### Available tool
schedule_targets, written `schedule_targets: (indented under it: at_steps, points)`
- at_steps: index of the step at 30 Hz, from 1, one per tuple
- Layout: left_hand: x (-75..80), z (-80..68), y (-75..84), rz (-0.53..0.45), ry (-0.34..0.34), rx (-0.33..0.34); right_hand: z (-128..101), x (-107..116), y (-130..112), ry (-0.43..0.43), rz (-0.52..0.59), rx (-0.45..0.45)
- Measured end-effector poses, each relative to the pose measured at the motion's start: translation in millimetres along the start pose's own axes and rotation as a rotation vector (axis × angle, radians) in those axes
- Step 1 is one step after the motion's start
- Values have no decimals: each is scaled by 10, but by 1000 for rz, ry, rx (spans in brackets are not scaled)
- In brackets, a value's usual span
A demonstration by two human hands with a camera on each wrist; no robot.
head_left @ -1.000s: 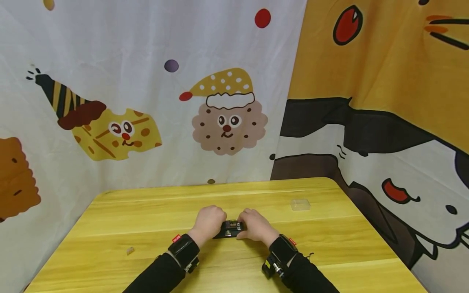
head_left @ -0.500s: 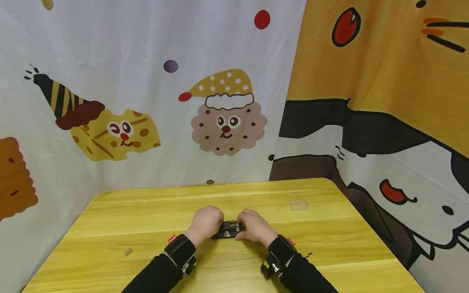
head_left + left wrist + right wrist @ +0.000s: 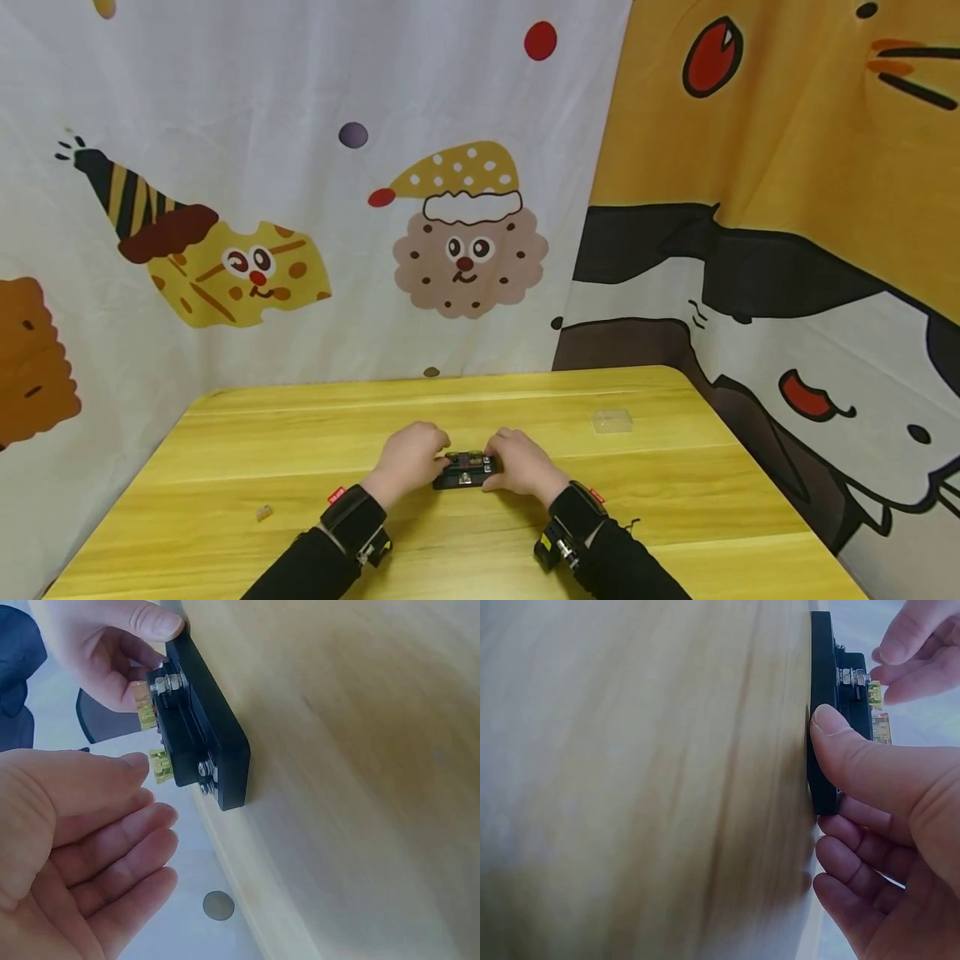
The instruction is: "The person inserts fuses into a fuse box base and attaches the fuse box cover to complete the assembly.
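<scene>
On the table, a black fuse block with metal studs and nuts lies between my hands. A yellow blade fuse stands in it at the left end. Another yellow fuse and an orange one sit nearer the right end. My right hand grips the block's right end, its thumb on the base's near edge. At the left end, my left hand is just off the block, fingers loosely bent and holding nothing. Its thumb tip is close to the near yellow fuse.
A small clear plastic box lies at the back right of the wood-grain table. Far to the left is a small tan-orange piece, too small to make out. A printed curtain hangs behind the table.
My left hand has drawn back to the left from the fuse block, and its fingers have loosened. My right hand keeps its hold on the block, which stays in place.
</scene>
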State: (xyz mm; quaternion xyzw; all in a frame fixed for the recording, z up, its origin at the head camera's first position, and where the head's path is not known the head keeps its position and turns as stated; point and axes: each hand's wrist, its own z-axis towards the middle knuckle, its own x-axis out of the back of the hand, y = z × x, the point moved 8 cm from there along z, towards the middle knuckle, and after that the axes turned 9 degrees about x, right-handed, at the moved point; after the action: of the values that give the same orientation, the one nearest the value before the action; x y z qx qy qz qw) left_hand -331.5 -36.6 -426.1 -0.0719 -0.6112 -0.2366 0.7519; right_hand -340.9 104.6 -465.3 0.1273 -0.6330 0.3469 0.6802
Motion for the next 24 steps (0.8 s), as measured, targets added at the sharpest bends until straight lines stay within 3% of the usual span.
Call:
schedule_targets:
  at_steps: [9,24]
  points:
    - [81,-137,-125,-41,17,20,-14,-12,8,-9,0,-6]
    - [198,-426,-537,-76,43,84,-36,14,-18,-12,23,-9]
